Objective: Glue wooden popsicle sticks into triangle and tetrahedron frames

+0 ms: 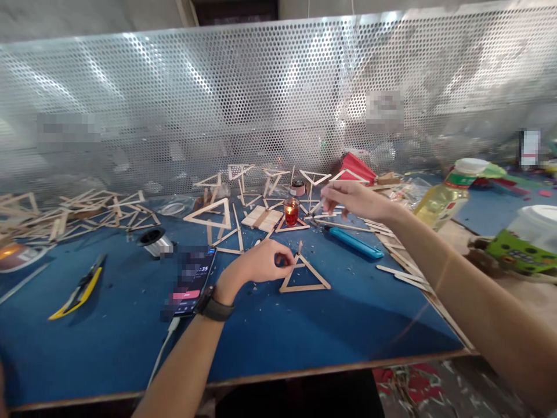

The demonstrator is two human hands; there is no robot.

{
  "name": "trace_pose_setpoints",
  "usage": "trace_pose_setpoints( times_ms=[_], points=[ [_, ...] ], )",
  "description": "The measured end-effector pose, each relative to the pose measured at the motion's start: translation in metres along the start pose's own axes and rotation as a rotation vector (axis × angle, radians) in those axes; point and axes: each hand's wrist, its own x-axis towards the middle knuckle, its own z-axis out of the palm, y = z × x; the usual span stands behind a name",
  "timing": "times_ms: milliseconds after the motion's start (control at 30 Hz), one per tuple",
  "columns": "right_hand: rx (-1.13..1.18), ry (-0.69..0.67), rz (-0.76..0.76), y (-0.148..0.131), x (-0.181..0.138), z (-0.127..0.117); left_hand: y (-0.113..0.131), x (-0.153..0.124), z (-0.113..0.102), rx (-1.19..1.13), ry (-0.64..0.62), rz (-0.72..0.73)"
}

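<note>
My left hand (256, 264) rests on the blue table (304, 325), fingers curled and pinched on the left side of a wooden stick triangle (304, 276) that lies flat. My right hand (350, 199) reaches farther back, fingers pinched together near a thin stick above loose sticks; what it grips is too small to make out. A small lit red candle (291, 212) stands between the two hands. A blue pen-like tool (354, 242) lies just below my right hand.
Several finished stick triangles (209, 213) stand along the perforated metal screen (261, 104). A phone (194, 278), a metal cup (153, 239) and a yellow cutter (80, 288) lie at the left. An oil bottle (448, 194) and a white tub (528, 238) stand at the right.
</note>
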Motion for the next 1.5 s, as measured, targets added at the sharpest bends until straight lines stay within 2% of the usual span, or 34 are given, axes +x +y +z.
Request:
trace_pose_setpoints(
  times_ms=[133,300,833,1500],
  points=[
    [0.131,-0.064,0.152,0.030,-0.021,0.016,0.000,0.000,-0.002,0.021,0.002,0.007],
    [0.184,-0.168,0.212,0.042,-0.033,0.038,-0.002,0.000,-0.002,0.029,0.014,0.004],
    [0.250,-0.218,0.213,0.058,-0.033,0.065,-0.003,0.000,0.000,0.018,-0.002,0.016],
    [0.261,-0.210,0.196,0.069,-0.029,0.075,-0.001,-0.001,-0.002,0.040,-0.007,0.008]
  ],
)
